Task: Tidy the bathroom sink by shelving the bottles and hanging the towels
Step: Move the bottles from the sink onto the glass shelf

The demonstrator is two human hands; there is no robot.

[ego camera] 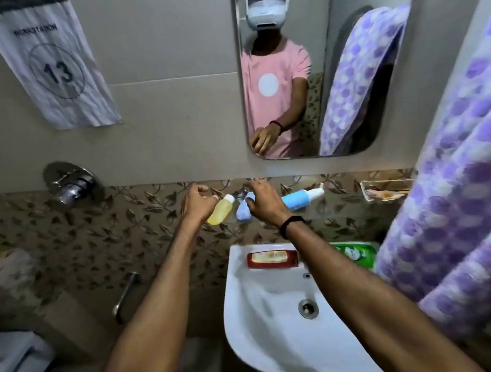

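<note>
The small yellow bottle (220, 209) lies tilted on a shelf below the mirror (287, 65), cap up to the right, just beside a little pale blue bottle (244, 209) and, further right, a larger blue bottle with a white top (301, 199). All look like light plastic, smooth and likely slippery if wet; I judge the surest hold is round the body, near the middle, not the cap. The left hand (197, 204) is loosely curled, its grip touching the yellow bottle's upper side but not clearly closed on it. The right hand (264, 202) has its grip folded over the pale blue bottle; whether it truly holds it I cannot tell. Below, a red bottle (272, 259) and a green one (355, 255) lie flat on the rim of the sink (250, 332). A purple spotted towel (459, 198) hangs at the right, soft and limp
</note>
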